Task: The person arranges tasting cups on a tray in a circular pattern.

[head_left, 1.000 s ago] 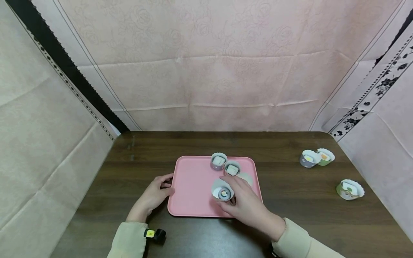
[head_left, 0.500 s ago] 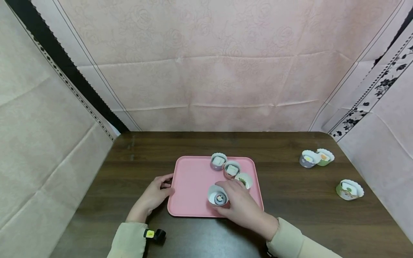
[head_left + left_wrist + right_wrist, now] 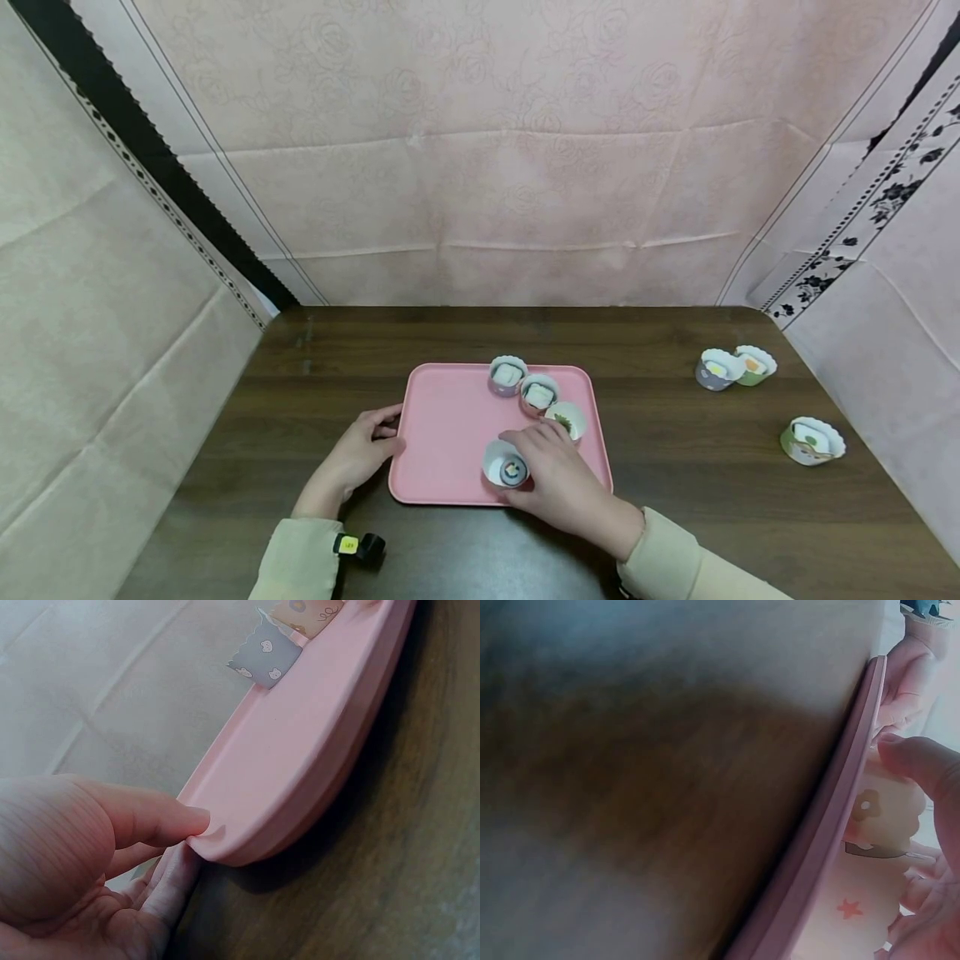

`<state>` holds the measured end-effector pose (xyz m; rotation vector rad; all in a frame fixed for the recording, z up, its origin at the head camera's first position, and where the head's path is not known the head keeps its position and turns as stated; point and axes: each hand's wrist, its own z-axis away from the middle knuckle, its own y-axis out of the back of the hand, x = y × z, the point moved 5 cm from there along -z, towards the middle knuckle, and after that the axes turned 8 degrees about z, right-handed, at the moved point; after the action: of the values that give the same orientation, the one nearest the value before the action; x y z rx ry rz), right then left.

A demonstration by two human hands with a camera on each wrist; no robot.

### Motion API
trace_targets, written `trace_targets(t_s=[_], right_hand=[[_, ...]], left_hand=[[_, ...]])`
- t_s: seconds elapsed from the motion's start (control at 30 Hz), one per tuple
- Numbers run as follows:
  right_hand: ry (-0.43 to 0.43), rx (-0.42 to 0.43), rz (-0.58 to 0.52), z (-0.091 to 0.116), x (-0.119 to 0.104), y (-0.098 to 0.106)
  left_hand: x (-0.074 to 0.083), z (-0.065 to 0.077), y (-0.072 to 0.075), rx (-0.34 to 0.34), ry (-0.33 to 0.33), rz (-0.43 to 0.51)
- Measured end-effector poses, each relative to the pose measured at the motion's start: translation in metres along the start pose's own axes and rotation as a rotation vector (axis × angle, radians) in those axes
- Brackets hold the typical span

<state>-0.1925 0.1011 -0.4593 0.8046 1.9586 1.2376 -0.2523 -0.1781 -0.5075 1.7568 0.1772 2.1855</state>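
Observation:
A pink tray [image 3: 442,433] lies on the table. My left hand [image 3: 365,454] grips its left edge; in the left wrist view the thumb [image 3: 184,819] presses on the rim with fingers below. My right hand [image 3: 558,471] holds a scalloped paper baking cup [image 3: 492,457] low at the tray's front, with a round grey piece [image 3: 513,471] inside it. The right wrist view shows the thumb [image 3: 907,759] against a cup with a brown flower print [image 3: 892,806]. Behind it on the tray stand a grey cup [image 3: 506,389], a pinkish cup [image 3: 534,405] and a pale cup [image 3: 576,414].
Off the tray to the right, a grey cup [image 3: 712,379] and a green cup [image 3: 753,379] stand touching. Nearer the right edge of the wooden table [image 3: 675,467] is another green patterned cup [image 3: 806,450]. Pale patterned cloth [image 3: 480,192] hangs behind the table.
My right hand has moved slightly left and toward me with the baking cup, lowering it onto or close to the tray. More of the pale cup behind now shows. The left hand stays put.

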Motion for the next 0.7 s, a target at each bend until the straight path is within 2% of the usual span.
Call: trace_targets(t_s=[0.37,0.53,0.7], right_hand=[[0.002,-0.038,0.006,0.001,0.001,0.001],[-0.029,-0.010,-0.063,0.003,0.007,0.016],[-0.072,0.033,-0.101,0.008,0.023,0.035]], left_hand=[[0.000,0.000,0.000,-0.003,0.001,0.002],[0.000,-0.001,0.000,-0.002,0.000,0.004],[0.000,0.000,0.000,0.002,0.008,-0.003]])
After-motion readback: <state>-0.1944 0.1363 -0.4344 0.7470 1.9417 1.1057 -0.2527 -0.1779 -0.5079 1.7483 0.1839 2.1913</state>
